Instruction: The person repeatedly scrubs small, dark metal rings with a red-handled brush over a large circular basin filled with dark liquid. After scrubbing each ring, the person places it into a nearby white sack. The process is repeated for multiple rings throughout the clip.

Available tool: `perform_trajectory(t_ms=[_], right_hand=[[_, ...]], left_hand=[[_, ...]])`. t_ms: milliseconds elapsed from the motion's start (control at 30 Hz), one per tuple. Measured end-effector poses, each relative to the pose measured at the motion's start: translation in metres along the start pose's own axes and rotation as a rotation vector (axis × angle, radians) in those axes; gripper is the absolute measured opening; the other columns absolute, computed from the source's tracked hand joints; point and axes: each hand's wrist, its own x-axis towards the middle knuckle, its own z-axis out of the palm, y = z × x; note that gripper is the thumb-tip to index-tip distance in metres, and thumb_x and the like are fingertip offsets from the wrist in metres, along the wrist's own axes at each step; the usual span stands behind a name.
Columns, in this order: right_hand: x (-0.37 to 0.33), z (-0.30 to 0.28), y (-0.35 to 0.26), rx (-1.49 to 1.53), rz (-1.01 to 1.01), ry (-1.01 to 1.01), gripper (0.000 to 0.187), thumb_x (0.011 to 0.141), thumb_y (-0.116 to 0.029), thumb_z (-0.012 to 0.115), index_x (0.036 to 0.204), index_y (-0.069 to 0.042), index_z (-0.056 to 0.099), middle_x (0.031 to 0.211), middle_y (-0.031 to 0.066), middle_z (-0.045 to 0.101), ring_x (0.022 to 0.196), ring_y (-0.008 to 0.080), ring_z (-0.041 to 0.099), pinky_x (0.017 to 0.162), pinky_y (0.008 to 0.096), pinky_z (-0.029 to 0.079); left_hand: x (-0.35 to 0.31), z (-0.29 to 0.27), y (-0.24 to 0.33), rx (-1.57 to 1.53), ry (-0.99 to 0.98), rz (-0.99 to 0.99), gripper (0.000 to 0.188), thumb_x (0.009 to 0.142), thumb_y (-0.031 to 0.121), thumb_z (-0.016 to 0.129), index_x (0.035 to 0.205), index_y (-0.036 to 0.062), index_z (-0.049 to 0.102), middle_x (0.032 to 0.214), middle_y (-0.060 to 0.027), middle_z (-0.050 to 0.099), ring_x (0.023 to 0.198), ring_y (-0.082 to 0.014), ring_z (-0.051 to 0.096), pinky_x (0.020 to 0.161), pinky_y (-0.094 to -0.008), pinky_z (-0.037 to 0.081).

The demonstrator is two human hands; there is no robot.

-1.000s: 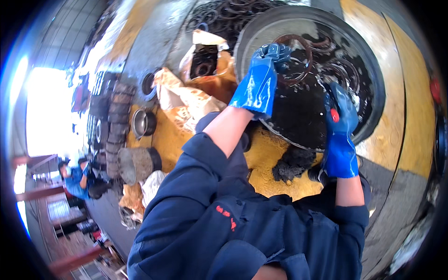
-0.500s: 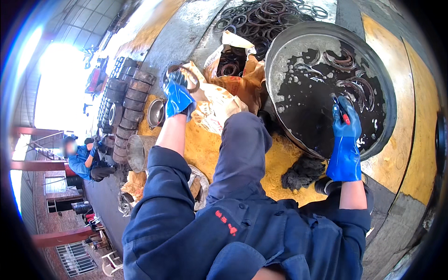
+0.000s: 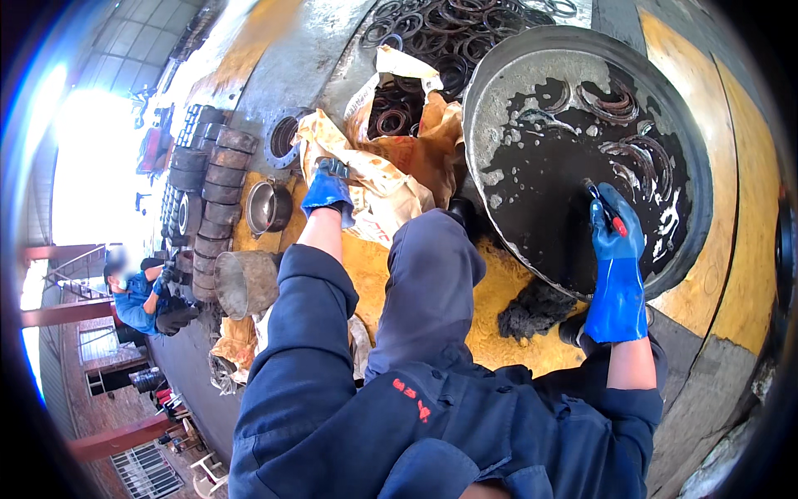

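Sitting low over a yellow and grey floor (image 3: 752,241), with one knee raised between the arms. Leaning toward a wide round basin (image 3: 697,220), dark and wet-looking inside. Facing a heap of dark rings (image 3: 449,29) beyond, piled on the floor. Having a torn paper sack (image 3: 378,195) near the basin's left side, with more rings (image 3: 393,121) showing in the mouth. Seeing, farther left, stacked dark cylinders (image 3: 224,179), a metal tub (image 3: 245,283) and a smaller metal pot (image 3: 268,208). Keeping several brown rings (image 3: 611,104) lying in the basin, toward the far and right sides. Reaching with the gloved left hand (image 3: 327,187) to the sack's crumpled left flap, with fingers partly hidden; not being able to tell whether gripping paper, a ring or nothing. Holding the gloved right hand (image 3: 619,245) over the basin, near the rings, and gripping with curled fingers a small red-and-dark tool (image 3: 619,225), tip-first toward the basin's middle
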Motion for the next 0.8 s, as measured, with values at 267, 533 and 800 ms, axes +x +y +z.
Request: perform_trajectory(t_ms=[267, 533, 800], right_hand=[[-0.004, -0.003, -0.003, -0.133, -0.1, -0.05, 0.032, 0.088, -0.006, 0.073, 0.12, -0.006, 0.071, 0.118, 0.0132, 0.072, 0.106, 0.0256, 0.07, 0.095, 0.0337, 0.054], [0.001, -0.002, 0.002, -0.076, -0.079, -0.065, 0.031, 0.089, -0.007, 0.074, 0.12, -0.004, 0.071, 0.117, 0.0151, 0.072, 0.105, 0.0253, 0.071, 0.093, 0.0337, 0.055], [0.003, -0.005, 0.02, -0.036, -0.069, -0.022, 0.031, 0.09, -0.01, 0.074, 0.119, -0.004, 0.071, 0.117, 0.0147, 0.072, 0.106, 0.0257, 0.07, 0.094, 0.0339, 0.054]], left_hand=[[0.04, 0.058, 0.01, -0.735, 0.163, -0.244, 0.046, 0.094, 0.03, 0.058, 0.135, 0.0099, 0.06, 0.133, -0.014, 0.064, 0.124, -0.0297, 0.06, 0.103, -0.0399, 0.047], [0.015, 0.105, 0.003, -1.425, -0.141, -0.415, 0.038, 0.102, 0.024, 0.048, 0.135, 0.0106, 0.059, 0.133, -0.0154, 0.062, 0.119, -0.0317, 0.06, 0.1, -0.039, 0.049], [-0.07, 0.072, -0.01, -2.635, -0.14, -0.816, 0.047, 0.105, 0.013, 0.035, 0.151, 0.0065, 0.043, 0.151, -0.024, 0.044, 0.135, -0.0395, 0.048, 0.11, -0.0423, 0.042]])
